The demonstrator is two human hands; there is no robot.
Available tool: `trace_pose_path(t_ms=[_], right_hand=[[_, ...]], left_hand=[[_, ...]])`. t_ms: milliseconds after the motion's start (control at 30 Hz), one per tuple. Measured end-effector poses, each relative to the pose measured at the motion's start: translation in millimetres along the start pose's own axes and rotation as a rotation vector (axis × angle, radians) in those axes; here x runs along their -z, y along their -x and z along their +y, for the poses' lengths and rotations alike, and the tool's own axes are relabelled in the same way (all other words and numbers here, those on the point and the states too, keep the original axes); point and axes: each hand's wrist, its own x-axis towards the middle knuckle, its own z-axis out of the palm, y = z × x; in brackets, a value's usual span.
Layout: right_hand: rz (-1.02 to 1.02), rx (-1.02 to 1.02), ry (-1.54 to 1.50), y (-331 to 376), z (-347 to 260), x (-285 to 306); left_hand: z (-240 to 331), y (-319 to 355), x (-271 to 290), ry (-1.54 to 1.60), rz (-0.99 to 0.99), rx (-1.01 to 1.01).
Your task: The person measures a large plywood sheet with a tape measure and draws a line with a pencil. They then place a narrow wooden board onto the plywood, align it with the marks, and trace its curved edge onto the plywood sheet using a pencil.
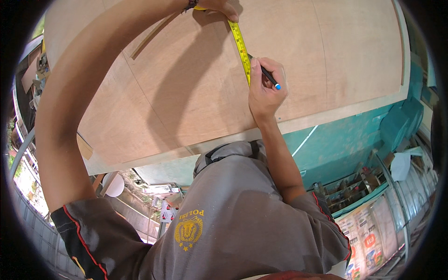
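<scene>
Right hand (267,95) grips black pencil (269,76), thumb at edge of yellow tape measure (241,46); left hand (217,4) clasps its far end; blade spans pale plywood board (200,107); wooden strip (156,36) lies leftward

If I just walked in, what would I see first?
Probably the bright yellow tape measure, running over the wooden board from left hand to right hand. Next might come the dark, blue-ended pen or pencil in that hand, then the gold emblem on the grey shirt, lower down.
</scene>
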Motion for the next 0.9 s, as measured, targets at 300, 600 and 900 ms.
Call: trace_pose_path(t_ms=[300,600,900], right_hand=[[0.076,0.03,0.007,-1.6,5.2,-3.5],[0.054,0.064,0.038,-1.0,2.6,-5.2],[0.063,0.084,0.067,-0.7,2.6,-5.3]], left_hand=[[0.1,-6.2,4.2,0.025,0.007,-0.033],[-0.6,0.8,3.2,0.017,0.015,-0.029],[0.6,0.4,4.5,0.029,0.004,-0.011]])
